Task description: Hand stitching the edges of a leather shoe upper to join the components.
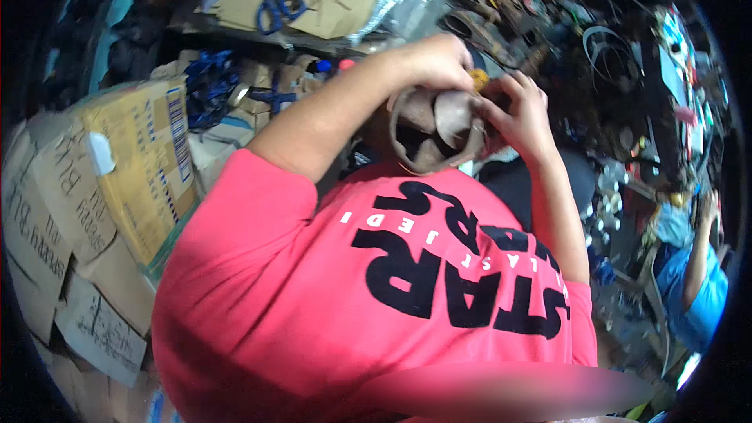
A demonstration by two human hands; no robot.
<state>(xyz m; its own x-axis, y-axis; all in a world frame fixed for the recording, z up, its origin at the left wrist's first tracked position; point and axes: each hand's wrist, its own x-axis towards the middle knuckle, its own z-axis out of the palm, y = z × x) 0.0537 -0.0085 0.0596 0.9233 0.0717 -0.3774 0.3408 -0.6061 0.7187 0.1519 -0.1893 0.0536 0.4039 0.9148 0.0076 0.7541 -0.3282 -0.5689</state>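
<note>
A round, brownish-grey hollow piece (435, 158) is held up in front of my chest, its mouth toward me. Curved flaps or blades show inside it; what kind of thing it is I cannot tell. My left hand (442, 63) is closed at its upper edge, fingers turned away, so what they grip is hidden. My right hand (518, 110) is bent round its right side, with the thumb against the rim. Between the two hands, just above the rim, a small yellow thing (479, 78) shows.
Blue-handled scissors (276, 9) lie on a cardboard sheet (337, 19) at the far left. Cardboard boxes (137, 172) stack up at my left. Cluttered scraps (509, 8) fill the far right. Another person in a blue sleeve (697, 290) is at the right edge.
</note>
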